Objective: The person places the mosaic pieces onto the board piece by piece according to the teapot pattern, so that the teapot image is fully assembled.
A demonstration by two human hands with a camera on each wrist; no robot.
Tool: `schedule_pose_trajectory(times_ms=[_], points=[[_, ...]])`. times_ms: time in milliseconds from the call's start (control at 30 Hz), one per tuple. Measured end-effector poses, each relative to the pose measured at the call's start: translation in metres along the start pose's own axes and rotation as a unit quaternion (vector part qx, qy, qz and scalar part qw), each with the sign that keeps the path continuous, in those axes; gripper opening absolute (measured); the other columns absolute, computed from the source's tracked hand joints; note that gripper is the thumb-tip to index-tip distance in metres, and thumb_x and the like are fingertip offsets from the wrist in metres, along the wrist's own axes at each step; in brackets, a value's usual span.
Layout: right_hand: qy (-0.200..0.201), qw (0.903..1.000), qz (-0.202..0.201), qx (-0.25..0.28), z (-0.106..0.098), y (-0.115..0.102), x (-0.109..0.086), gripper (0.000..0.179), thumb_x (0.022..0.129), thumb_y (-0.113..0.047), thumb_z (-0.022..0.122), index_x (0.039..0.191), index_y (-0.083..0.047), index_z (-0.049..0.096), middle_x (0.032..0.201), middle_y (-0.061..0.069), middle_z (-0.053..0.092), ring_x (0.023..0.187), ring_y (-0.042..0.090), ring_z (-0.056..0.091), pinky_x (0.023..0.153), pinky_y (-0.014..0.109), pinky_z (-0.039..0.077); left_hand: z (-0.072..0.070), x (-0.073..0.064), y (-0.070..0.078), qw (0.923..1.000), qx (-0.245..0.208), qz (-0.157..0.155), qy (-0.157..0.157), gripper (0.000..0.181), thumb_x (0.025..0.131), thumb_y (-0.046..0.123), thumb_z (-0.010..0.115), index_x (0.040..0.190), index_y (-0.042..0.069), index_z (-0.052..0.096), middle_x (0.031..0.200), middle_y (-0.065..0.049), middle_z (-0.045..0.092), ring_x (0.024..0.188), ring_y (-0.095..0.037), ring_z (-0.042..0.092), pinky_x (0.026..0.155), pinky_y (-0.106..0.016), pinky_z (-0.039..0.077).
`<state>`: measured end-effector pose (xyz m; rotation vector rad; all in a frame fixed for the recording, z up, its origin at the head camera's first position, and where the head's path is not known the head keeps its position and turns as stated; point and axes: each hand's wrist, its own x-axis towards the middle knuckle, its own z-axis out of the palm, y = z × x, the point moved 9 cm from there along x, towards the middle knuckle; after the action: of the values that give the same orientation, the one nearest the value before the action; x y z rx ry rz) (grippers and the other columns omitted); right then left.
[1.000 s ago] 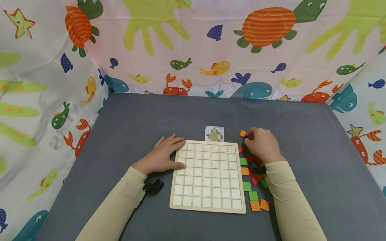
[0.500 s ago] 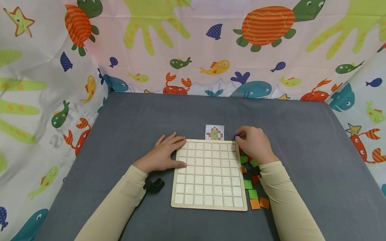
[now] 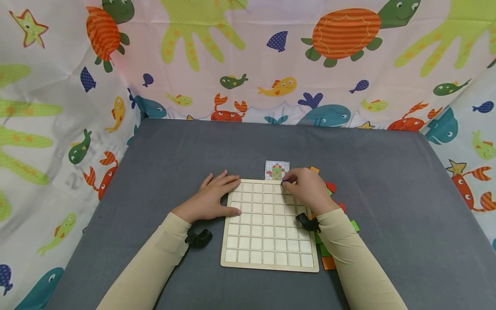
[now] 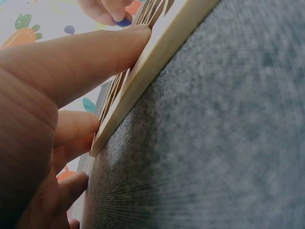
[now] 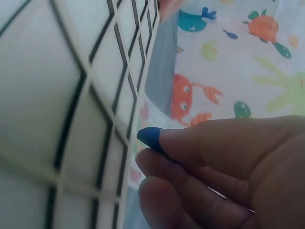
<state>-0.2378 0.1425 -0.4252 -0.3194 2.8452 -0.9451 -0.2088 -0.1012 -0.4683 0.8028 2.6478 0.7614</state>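
A wooden grid board (image 3: 267,268) with rows of square cells lies on the grey cloth. My left hand (image 3: 211,199) rests on its left edge and upper left corner, fingers fairly straight; the thumb lies on the rim in the left wrist view. Between thumb and forefinger, my right hand (image 3: 308,188) pinches a small blue tile (image 5: 151,137) over the board's far edge, right of its middle. Most of the tile is covered by the fingers. Just beyond that edge lies a small pattern card (image 3: 277,169) with a coloured grid design, next to the right fingertips.
Loose tiles line the board's right side, partly hidden under the right forearm: orange tiles (image 3: 328,263), green tiles (image 3: 355,225) and red tiles (image 3: 330,187). An orange tile (image 3: 314,170) shows behind the right hand. A printed curtain (image 3: 186,82) with sea animals surrounds the cloth.
My right hand, pinching the blue tile, has moved left from beside the loose tiles to the board's far edge near the card. The left hand stays on the board.
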Motion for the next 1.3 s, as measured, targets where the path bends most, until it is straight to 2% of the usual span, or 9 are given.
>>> schedule_pose_trajectory(times_ms=[400, 700, 1000, 1300], points=[[0.012, 0.9997, -0.006, 0.018, 0.016, -0.016, 0.005, 0.011, 0.098, -0.021, 0.076, 0.1, -0.014, 0.084, 0.093, 0.001, 0.078, 0.083, 0.021, 0.069, 0.071, 0.039, 0.056, 0.001, 0.001, -0.001, 1.0, -0.002, 0.004, 0.0, 0.096, 0.09, 0.056, 0.079, 0.165, 0.015, 0.036, 0.172, -0.001, 0.032, 0.163, -0.031, 0.01, 0.126, -0.064, -0.004], [-0.01, 0.9993, -0.017, 0.03, 0.029, -0.022, 0.005, 0.011, 0.099, -0.018, 0.071, 0.097, -0.012, 0.08, 0.09, 0.0, 0.075, 0.082, 0.019, 0.066, 0.074, 0.038, 0.056, 0.003, 0.001, -0.003, 1.0, -0.006, 0.002, 0.0, 0.096, 0.09, 0.056, 0.079, 0.165, 0.014, 0.035, 0.172, -0.001, 0.03, 0.163, -0.031, 0.009, 0.126, -0.063, -0.005], [-0.01, 0.999, -0.009, 0.041, 0.035, -0.017, 0.004, 0.009, 0.099, -0.02, 0.075, 0.093, -0.014, 0.079, 0.086, -0.002, 0.074, 0.077, 0.017, 0.064, 0.071, 0.035, 0.054, 0.003, 0.0, -0.003, 0.9999, -0.011, 0.0, 0.0, 0.096, 0.09, 0.056, 0.08, 0.165, 0.014, 0.036, 0.172, -0.002, 0.031, 0.163, -0.032, 0.01, 0.126, -0.063, -0.005], [-0.018, 0.9992, -0.028, 0.02, 0.04, -0.02, 0.006, 0.012, 0.097, -0.022, 0.079, 0.087, -0.016, 0.079, 0.081, -0.004, 0.069, 0.073, 0.014, 0.059, 0.069, 0.033, 0.052, 0.001, 0.0, 0.0, 0.9999, -0.013, 0.0, 0.003, 0.097, 0.09, 0.055, 0.08, 0.165, 0.013, 0.036, 0.172, -0.002, 0.031, 0.163, -0.032, 0.01, 0.126, -0.064, -0.005]])
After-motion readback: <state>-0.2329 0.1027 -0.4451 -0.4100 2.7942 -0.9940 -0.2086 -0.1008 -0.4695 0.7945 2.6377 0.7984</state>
